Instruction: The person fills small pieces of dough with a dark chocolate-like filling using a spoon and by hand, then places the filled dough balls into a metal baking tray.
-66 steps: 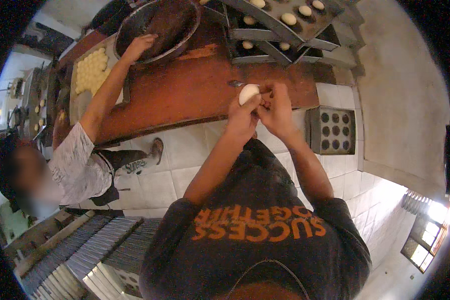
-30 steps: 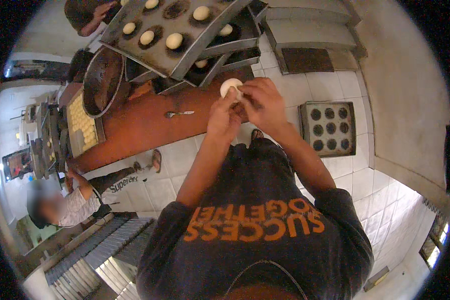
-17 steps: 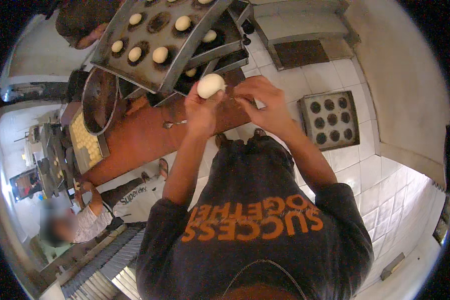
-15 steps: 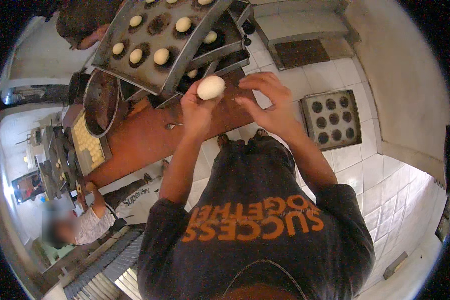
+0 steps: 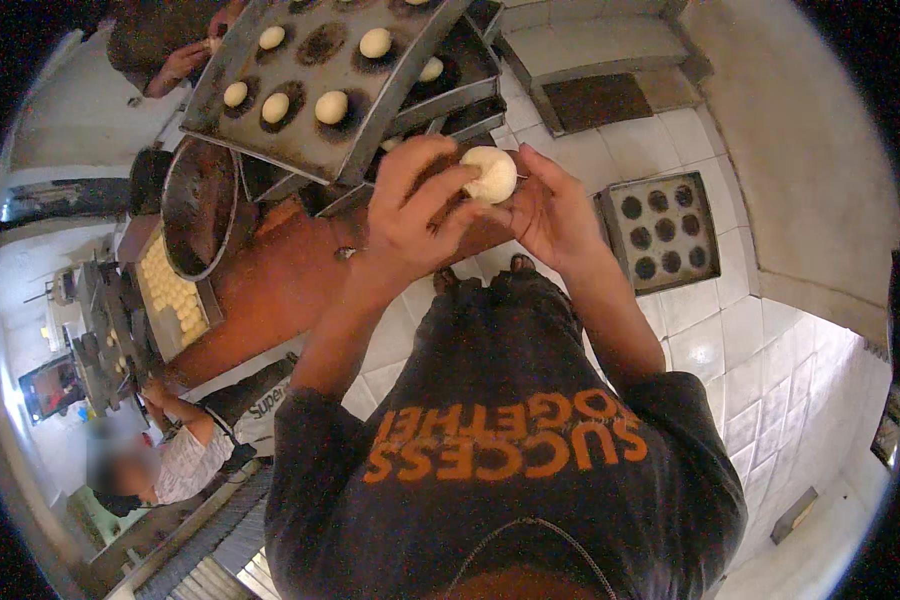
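A pale round dough ball [image 5: 494, 178] sits between my two hands, in front of my chest. My left hand [image 5: 410, 210] presses its bent fingers against the ball's left side. From the right, my right hand [image 5: 562, 212] cups the ball, its thumb up along the edge. Just beyond, a grey metal baking tray [image 5: 295, 140] with dark round hollows carries several dough balls [image 5: 331, 107], and at least one hollow in it shows no ball. It lies on top of other trays [image 5: 450, 115] that hold more dough.
Under the trays runs a reddish-brown table [image 5: 280, 290], with a large dark round pan [image 5: 202, 205] and a tray of small dough pieces [image 5: 175, 300] on the left. Another hollowed tray [image 5: 662, 235] lies on the tiled floor at right. Two co-workers stand at far left and upper left.
The dough ball has moved right, from my left hand alone to between both hands. My right hand has closed in on it. A co-worker's hands have come into view behind the upper tray.
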Motion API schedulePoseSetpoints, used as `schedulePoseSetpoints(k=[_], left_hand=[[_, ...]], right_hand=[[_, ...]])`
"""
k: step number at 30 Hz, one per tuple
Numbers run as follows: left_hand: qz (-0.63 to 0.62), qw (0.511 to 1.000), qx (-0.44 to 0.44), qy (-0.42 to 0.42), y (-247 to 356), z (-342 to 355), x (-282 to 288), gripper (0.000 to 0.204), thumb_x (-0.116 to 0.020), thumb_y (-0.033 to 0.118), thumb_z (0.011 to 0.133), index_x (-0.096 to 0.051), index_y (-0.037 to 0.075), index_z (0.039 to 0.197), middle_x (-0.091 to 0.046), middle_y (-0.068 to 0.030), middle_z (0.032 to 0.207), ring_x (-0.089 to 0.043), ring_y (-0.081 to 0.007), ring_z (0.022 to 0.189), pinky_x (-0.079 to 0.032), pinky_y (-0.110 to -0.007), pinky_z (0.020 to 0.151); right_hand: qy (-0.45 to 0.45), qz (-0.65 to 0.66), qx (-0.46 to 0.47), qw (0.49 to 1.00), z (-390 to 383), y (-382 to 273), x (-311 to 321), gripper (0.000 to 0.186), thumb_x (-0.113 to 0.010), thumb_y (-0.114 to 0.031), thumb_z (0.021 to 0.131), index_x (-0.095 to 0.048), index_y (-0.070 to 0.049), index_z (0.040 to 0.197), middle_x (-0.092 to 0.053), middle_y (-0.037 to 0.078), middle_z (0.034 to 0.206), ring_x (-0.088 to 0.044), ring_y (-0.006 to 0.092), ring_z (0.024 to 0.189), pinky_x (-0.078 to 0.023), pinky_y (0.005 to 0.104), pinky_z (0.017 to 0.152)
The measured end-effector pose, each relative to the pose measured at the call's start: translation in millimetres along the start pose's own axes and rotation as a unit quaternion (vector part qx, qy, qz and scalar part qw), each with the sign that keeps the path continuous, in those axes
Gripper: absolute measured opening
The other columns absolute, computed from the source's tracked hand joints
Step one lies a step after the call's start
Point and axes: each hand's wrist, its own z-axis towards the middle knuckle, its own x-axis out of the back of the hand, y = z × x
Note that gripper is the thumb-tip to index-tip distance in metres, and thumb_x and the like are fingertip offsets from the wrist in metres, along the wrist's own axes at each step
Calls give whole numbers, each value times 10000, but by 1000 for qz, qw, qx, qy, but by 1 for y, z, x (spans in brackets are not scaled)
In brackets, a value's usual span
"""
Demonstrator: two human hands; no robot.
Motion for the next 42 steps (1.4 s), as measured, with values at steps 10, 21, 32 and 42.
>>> schedulePoseSetpoints(k=[10, 21, 32, 42], left_hand=[[-29, 991, -121, -47, -27, -17, 23, 233, -705, 121, 596, -622, 123, 814, -515, -64, 778, -504, -241, 686, -430, -315, 600], [-76, 994, -55, 60, -48, -65, 43, 209, -692, 112, 619, -598, 63, 799, -541, -79, 783, -544, -221, 639, -475, -270, 546], [-384, 832, 323, 235, -68, -141, 82, 433, -629, 67, 739, -455, 3, 1131, -454, -66, 1025, -469, -146, 908, -408, -270, 790], [-230, 802, 486, 261, -119, -224, 117, 205, -513, 26, 819, -519, 0, 1022, -523, -50, 934, -502, -125, 875, -399, -251, 799]], right_hand=[[20, -40, -94, 995, 13, 32, 1, 290, -445, -248, 886, -508, -10, 1039, -578, 113, 997, -593, 203, 869, -528, 281, 699], [8, -63, -104, 993, 31, 80, -12, 325, -443, -239, 880, -493, 4, 1090, -562, 120, 1036, -573, 214, 915, -505, 324, 770], [28, -151, -115, 982, 48, 115, -44, 362, -441, -258, 888, -478, 36, 1095, -537, 171, 1086, -550, 273, 984, -481, 391, 837], [-62, -645, -18, 762, 97, 87, -117, 391, -568, -198, 812, -489, 40, 1111, -554, 99, 1080, -542, 187, 963, -442, 316, 829]])
